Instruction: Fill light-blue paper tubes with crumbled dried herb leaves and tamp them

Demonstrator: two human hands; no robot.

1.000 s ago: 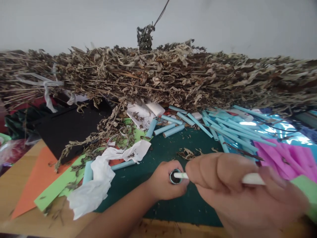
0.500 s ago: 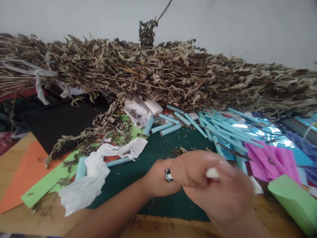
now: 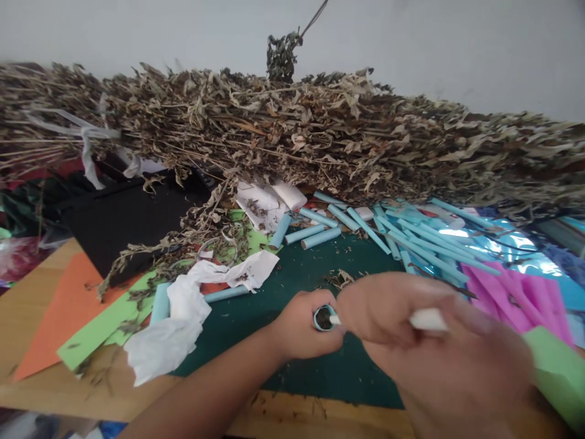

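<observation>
Over the dark green mat, my left hand is wrapped round a light blue paper tube. The tube's open end faces me, and dark crumbled dried leaf shows inside. My right hand is closed on a thin white stick, whose tip meets the tube's mouth. Most of the stick is hidden by the fingers, and the right hand is somewhat blurred. A few dry leaf bits lie on the mat just behind the hands.
A long heap of dried leafy stems runs along the back wall. Several light blue paper tubes lie at right, beside pink paper and green paper. Crumpled white tissue, orange paper and a black sheet are at left.
My right hand has moved right and drawn away from my left hand, uncovering the tube's filled mouth and the stick's tip. The whole view has shifted slightly.
</observation>
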